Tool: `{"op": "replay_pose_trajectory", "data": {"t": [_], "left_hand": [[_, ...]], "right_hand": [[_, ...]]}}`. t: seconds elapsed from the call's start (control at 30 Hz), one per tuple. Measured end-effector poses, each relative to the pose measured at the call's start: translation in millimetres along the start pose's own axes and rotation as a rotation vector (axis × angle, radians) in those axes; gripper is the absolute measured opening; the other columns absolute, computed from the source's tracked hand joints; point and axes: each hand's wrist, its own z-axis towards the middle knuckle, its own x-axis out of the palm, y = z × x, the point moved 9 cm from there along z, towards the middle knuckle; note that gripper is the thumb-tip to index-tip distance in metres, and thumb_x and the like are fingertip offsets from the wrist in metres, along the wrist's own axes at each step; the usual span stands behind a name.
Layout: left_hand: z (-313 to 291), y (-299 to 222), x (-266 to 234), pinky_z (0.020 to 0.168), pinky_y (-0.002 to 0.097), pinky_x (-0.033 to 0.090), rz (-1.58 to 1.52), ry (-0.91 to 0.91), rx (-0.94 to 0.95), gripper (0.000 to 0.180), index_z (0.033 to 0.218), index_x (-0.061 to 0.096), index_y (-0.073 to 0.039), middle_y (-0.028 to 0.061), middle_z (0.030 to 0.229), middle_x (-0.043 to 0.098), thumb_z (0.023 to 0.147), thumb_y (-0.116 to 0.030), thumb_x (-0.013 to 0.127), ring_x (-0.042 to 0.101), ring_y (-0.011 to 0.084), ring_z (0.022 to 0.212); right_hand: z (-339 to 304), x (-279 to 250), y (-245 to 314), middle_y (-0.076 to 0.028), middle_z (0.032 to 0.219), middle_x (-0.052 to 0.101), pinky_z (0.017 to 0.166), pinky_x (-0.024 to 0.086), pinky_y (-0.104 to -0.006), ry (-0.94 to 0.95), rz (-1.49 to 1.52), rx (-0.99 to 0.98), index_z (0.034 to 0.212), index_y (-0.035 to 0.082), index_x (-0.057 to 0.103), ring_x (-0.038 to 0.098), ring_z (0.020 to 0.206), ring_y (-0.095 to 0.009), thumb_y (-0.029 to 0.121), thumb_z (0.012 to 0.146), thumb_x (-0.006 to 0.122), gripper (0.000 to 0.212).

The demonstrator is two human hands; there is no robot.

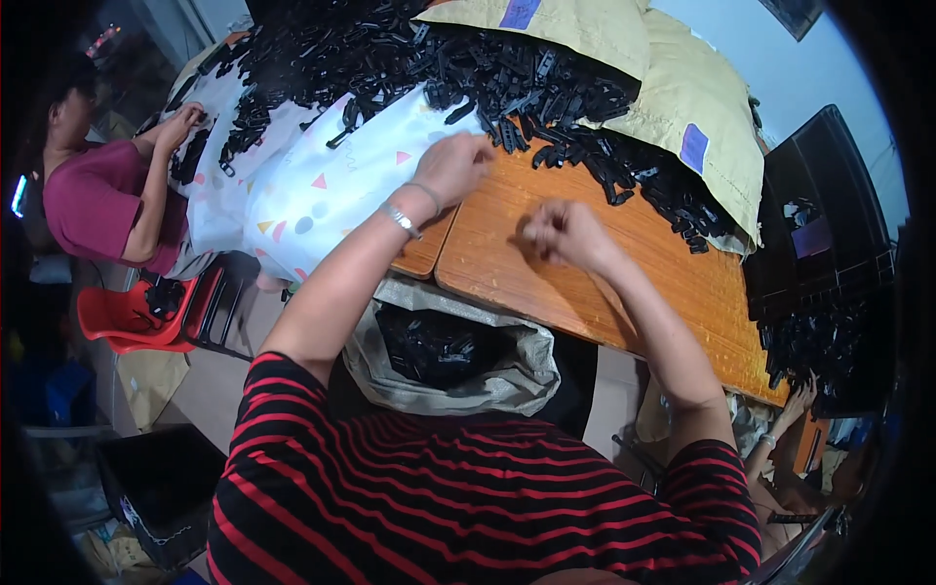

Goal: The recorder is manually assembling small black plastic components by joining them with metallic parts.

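My left hand (456,168) is over the edge of the patterned white cloth (317,200), just in front of the heap of small black plastic parts (526,83). Its fingers point right and are smeared, so what they hold, if anything, does not show. Over the bare wooden table (507,258), my right hand (573,234) is closed, thumb and fingers drawn together. Whatever is between those fingertips is too small or hidden to make out. Below the table edge, in front of my body, a whitish woven sack (531,375) gapes around black contents (439,346).
Yellowish sacks (702,107) lie at the back right, black parts spilling from under them. A person in a maroon shirt (97,200) handles parts at the left, near a red chair (132,317). At the lower right, another person's hand (799,398) reaches into more black parts (814,346).
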Motion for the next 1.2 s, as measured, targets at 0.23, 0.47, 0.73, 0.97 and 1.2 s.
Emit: {"op": "replay_pose_trajectory", "data": {"t": [0.23,0.47,0.73,0.97,1.2], "left_hand": [[51.2,3.4,-1.3,0.077,0.0354,0.048,0.559,-0.301,0.31,0.018,0.091,0.064,-0.012,0.0059,0.098,0.057,0.074,-0.005,0.063,0.054,0.0261,0.097],[44.0,2.5,-6.7,0.071,0.0366,0.047,0.573,-0.291,0.274,0.015,0.079,0.057,-0.009,0.0057,0.088,0.059,0.071,-0.009,0.07,0.056,0.0263,0.09],[17.2,5.9,-11.8,0.075,0.038,0.048,0.223,-0.144,0.02,0.022,0.086,0.059,-0.007,0.0104,0.085,0.064,0.071,-0.012,0.073,0.06,0.0294,0.085],[1.9,-9.9,6.7,0.077,0.0383,0.048,0.23,-0.111,0.112,0.024,0.094,0.062,-0.006,0.0114,0.09,0.064,0.073,-0.011,0.072,0.06,0.0301,0.09],[-3.0,-14.9,10.5,0.077,0.0374,0.05,0.106,-0.029,-0.027,0.025,0.094,0.064,-0.006,0.0113,0.091,0.066,0.072,-0.015,0.073,0.063,0.0287,0.087]], "right_hand": [[60.2,-69.6,26.0,-0.02,0.079,0.065,0.071,0.05,-0.0435,-0.656,-0.692,-0.081,0.084,0.0,0.06,0.063,0.082,-0.038,0.029,0.08,0.068,0.03],[71.9,-69.8,9.8,-0.025,0.078,0.065,0.071,0.051,-0.0468,-0.64,-0.836,-0.025,0.096,-0.001,0.056,0.065,0.078,-0.04,0.02,0.083,0.06,0.025],[32.5,-69.5,3.2,-0.023,0.079,0.062,0.068,0.047,-0.0458,-0.545,-0.64,-0.222,0.098,0.002,0.053,0.061,0.079,-0.042,0.014,0.08,0.067,0.026],[7.1,-63.2,0.4,-0.02,0.075,0.063,0.065,0.048,-0.0419,-0.54,-0.594,-0.285,0.089,0.003,0.059,0.062,0.074,-0.037,0.012,0.079,0.069,0.017],[11.3,-37.1,-6.9,-0.015,0.074,0.062,0.063,0.048,-0.0363,-0.479,-0.438,-0.254,0.082,0.001,0.059,0.062,0.071,-0.031,0.005,0.077,0.069,0.012]]}}
